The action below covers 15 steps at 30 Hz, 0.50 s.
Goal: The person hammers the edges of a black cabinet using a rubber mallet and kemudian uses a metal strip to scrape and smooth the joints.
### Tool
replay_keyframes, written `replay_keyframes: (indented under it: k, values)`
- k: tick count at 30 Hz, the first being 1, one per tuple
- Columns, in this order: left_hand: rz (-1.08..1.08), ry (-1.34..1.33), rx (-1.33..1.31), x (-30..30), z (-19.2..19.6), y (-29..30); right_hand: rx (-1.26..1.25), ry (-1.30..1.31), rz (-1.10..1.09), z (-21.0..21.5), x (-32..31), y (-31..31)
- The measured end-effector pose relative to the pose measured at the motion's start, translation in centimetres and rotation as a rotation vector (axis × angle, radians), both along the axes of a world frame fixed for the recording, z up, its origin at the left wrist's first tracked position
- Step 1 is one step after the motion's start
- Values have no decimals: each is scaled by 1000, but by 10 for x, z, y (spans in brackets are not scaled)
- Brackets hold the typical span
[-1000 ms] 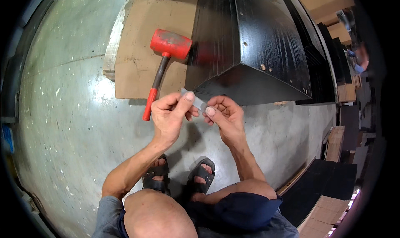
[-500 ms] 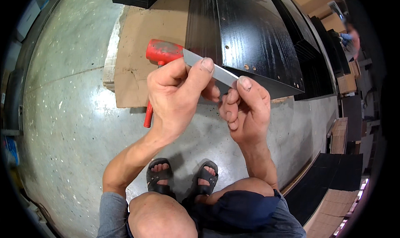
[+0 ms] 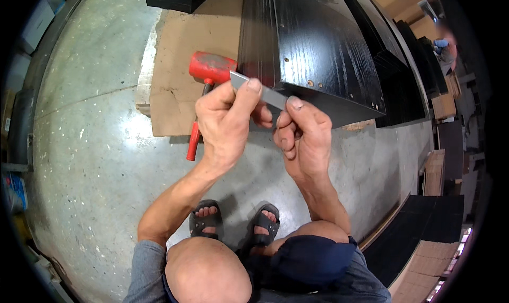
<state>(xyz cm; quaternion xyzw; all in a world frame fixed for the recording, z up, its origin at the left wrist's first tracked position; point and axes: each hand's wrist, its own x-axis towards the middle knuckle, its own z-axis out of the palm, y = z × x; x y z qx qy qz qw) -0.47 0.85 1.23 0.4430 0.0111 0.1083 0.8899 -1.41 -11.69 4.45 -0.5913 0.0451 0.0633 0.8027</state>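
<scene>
I pinch the grey strip (image 3: 260, 91) between both hands (image 3: 225, 120) (image 3: 305, 136), fingers closed on it, lining it against the black panel (image 3: 318, 43).

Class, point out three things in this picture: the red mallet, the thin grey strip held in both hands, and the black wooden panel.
red mallet (image 3: 212, 67), head view, on its red head.
grey strip (image 3: 273, 97), head view, on the bare stretch between the hands.
black wooden panel (image 3: 318, 43), head view, on its broad top face.

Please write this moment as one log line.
left hand: holds strip | right hand: holds strip | mallet: on cardboard
</scene>
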Motion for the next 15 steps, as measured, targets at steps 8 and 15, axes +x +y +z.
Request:
replay_keyframes:
  k: [8, 15]
  values:
    - [23, -68, 46, 7, 15, 3, -7, -76, 34, 13, -1, 1]
    - [6, 30, 16, 1, -23, 6, 3, 66, -2, -19, -4, 5]
